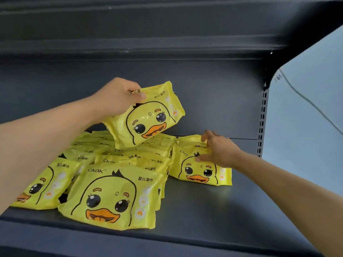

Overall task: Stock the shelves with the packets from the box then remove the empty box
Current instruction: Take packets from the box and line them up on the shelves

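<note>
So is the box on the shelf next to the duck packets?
No, only yellow duck wet-wipe packets lie on the dark shelf; no box shows in the view.

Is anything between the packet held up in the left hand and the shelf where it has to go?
Nothing visible blocks it. The left hand holds the lifted packet above the packet pile; bare shelf lies open ahead. The right hand rests on the right-side stack.

Yellow duck packets (109, 193) piled on shelf (213, 210), 1 packet (146, 115) held above
</note>
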Demonstrator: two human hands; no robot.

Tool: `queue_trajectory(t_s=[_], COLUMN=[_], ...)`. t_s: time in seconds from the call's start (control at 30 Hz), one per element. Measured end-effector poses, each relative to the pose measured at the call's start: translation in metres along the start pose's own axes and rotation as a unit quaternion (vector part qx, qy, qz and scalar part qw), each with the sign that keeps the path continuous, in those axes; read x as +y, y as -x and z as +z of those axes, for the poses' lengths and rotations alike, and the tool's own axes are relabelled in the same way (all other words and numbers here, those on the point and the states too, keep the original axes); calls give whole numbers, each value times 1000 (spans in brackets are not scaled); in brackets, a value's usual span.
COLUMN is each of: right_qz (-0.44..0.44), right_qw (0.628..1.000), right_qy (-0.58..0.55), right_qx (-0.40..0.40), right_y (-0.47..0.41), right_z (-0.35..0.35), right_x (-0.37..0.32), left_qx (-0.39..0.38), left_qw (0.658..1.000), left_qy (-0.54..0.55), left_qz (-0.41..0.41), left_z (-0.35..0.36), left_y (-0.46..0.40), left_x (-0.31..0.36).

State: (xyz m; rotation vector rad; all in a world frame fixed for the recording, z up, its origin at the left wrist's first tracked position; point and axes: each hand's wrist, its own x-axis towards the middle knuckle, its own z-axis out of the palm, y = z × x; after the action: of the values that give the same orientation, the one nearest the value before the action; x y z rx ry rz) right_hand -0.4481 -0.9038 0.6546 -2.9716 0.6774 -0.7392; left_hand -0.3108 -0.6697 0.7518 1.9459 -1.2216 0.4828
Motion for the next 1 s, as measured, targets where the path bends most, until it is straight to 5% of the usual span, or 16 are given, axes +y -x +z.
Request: queue_trajectory(t_s=[0.2, 0.6, 1.0], right_qz=[105, 171, 89], right_qw=[980, 971, 988], right_qy=[-153, -162, -125], right_qx=[67, 36, 33], right_y=[31, 79, 69], right_z=[-31, -48, -45], right_x=[42, 85, 48], left_qx=[-54, -323, -174], left_qw=[996, 933, 975], left_qy=[18, -70, -112], left_qz=[66, 144, 76], left_z=[43, 150, 121], left_y=[-11, -8, -10], left_x=[48, 56, 38])
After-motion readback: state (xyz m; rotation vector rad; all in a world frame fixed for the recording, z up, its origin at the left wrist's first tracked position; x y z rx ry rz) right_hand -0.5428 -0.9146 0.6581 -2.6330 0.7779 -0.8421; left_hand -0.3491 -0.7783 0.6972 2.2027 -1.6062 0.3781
